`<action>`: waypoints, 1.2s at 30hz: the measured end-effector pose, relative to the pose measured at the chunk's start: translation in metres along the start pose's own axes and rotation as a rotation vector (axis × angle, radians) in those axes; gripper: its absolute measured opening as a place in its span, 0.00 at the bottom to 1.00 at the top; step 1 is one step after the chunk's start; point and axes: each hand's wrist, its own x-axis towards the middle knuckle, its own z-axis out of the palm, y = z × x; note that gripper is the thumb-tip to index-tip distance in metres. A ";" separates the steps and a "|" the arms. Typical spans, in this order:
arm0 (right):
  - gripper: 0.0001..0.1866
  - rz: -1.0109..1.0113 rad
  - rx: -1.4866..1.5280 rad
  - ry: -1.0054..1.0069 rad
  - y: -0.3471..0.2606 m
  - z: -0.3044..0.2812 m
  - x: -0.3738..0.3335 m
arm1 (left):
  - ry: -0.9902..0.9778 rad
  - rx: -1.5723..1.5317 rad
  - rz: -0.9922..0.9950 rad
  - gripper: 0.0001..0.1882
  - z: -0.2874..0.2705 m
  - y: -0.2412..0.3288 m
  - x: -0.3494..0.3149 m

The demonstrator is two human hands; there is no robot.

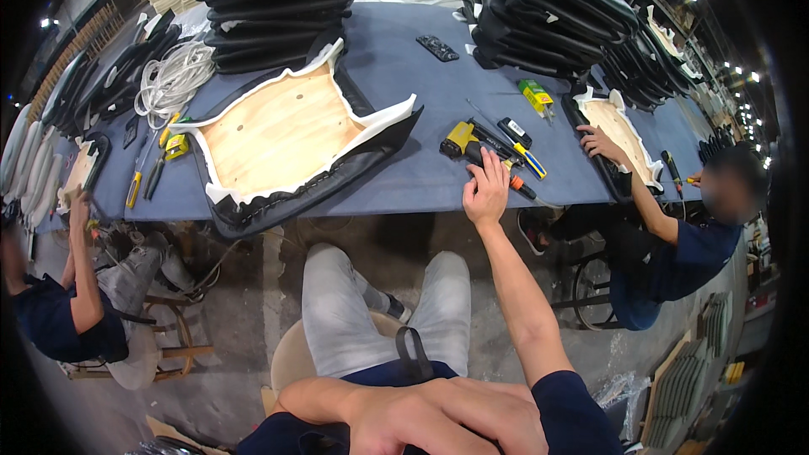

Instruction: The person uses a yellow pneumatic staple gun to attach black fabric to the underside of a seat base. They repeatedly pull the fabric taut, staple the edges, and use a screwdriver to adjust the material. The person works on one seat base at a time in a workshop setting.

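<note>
Right hand on yellow-black nail gun, blue table.
Right grip closure unclear; left hand near camera, can't tell grip; wood-backed black cushion left of gun.

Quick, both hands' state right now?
Left hand: close to camera; open or closed, can't tell.
Right hand: on the yellow-and-black power tool; whether gripping, can't tell.

Seat panel shows pale tan wood grain, white lining along edge, black cover. Under panel, tabletop slate blue. Behind panel, pad stack black. Left of panel, cord whitish grey. Right of panel, yellow-and-black nail gun, green-and-yellow box. In front of panel, jeans faded grey.
</note>
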 end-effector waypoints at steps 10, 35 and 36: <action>0.16 -0.002 0.012 0.024 0.001 0.003 0.005 | 0.017 0.050 0.010 0.41 -0.006 0.000 -0.002; 0.17 0.001 0.019 0.027 0.002 0.007 0.006 | 0.088 0.019 0.013 0.39 -0.004 0.003 -0.003; 0.17 0.000 0.021 0.025 0.001 0.007 0.006 | 0.089 0.019 0.014 0.39 -0.004 0.003 -0.003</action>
